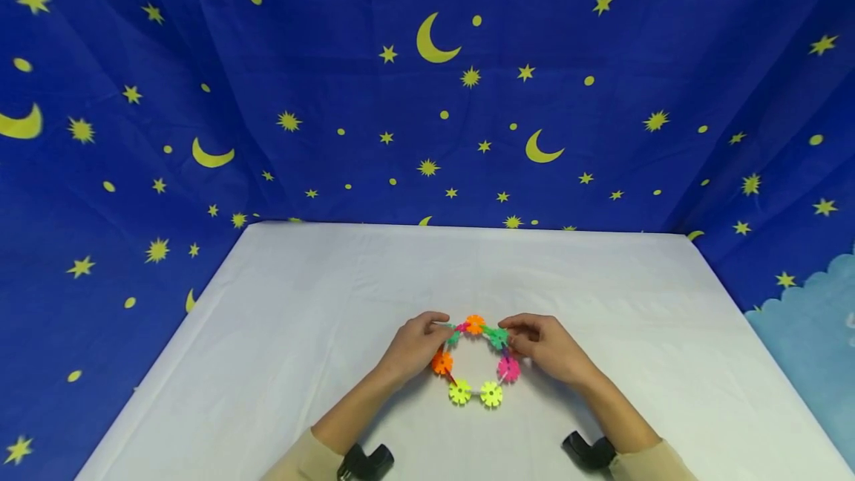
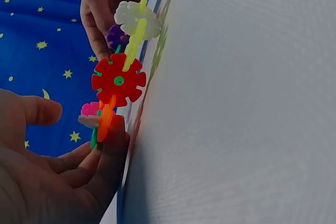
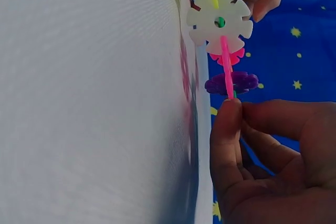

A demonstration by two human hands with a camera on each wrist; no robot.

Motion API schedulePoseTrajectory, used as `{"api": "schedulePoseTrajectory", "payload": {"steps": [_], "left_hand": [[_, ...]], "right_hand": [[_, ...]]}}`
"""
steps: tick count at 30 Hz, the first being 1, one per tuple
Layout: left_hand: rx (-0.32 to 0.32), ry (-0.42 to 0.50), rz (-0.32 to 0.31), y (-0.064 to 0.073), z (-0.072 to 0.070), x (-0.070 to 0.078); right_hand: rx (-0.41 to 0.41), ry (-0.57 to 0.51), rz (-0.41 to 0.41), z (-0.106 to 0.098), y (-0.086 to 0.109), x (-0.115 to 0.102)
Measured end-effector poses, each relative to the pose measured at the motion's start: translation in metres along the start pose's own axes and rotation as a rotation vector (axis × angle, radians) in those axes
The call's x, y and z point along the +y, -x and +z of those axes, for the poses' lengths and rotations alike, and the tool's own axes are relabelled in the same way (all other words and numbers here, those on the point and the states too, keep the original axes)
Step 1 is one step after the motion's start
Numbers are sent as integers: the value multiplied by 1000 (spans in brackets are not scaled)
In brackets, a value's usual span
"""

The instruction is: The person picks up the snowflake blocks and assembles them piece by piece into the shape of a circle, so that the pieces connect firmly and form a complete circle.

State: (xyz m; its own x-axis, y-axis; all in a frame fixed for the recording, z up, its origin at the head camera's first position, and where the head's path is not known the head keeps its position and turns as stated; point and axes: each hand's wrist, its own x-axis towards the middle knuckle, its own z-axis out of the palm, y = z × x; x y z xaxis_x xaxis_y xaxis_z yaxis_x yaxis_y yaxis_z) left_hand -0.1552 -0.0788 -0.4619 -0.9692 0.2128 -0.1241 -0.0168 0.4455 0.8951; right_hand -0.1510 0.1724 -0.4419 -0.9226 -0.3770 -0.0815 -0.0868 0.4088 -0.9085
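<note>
A ring of slotted, flower-shaped plastic discs (image 1: 490, 394) in orange, yellow, pink and green is held up between the two hands, near the table's middle. My left hand (image 1: 415, 347) pinches its far left part at a teal disc. In the left wrist view a red disc (image 2: 118, 80) faces the camera, and one finger (image 2: 42, 111) is raised off the ring. My right hand (image 1: 551, 347) pinches the far right part by a green disc (image 1: 497, 338). A white disc (image 3: 220, 22) and a purple disc (image 3: 231, 83) show in the right wrist view. The fingers partly hide the gripped discs.
A white cloth covers the table (image 1: 334, 280). Blue fabric (image 1: 427, 95) with yellow stars and moons hangs behind it and at the sides. Black wrist devices (image 1: 367, 461) sit by both sleeves. Light blue material (image 1: 811, 318) shows at the right edge.
</note>
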Motion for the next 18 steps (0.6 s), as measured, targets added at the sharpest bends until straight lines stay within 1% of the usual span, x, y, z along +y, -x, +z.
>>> {"api": "schedulePoseTrajectory", "payload": {"steps": [5, 6, 8, 11, 15, 18], "left_hand": [[8, -63, -6, 1, -3, -1], [10, -75, -8, 1, -3, -1], [17, -98, -11, 1, -5, -2], [40, -141, -7, 2, -7, -2], [75, -196, 22, 2, -11, -1], [70, -222, 37, 2, -13, 0]], "right_hand": [[28, 24, 2, 1, -8, 23], [32, 26, 2, 2, -9, 25], [36, 32, 4, 3, -9, 27], [32, 5, 7, 4, -9, 27], [21, -42, 22, 6, -9, 26], [13, -71, 33, 7, -9, 25]]}}
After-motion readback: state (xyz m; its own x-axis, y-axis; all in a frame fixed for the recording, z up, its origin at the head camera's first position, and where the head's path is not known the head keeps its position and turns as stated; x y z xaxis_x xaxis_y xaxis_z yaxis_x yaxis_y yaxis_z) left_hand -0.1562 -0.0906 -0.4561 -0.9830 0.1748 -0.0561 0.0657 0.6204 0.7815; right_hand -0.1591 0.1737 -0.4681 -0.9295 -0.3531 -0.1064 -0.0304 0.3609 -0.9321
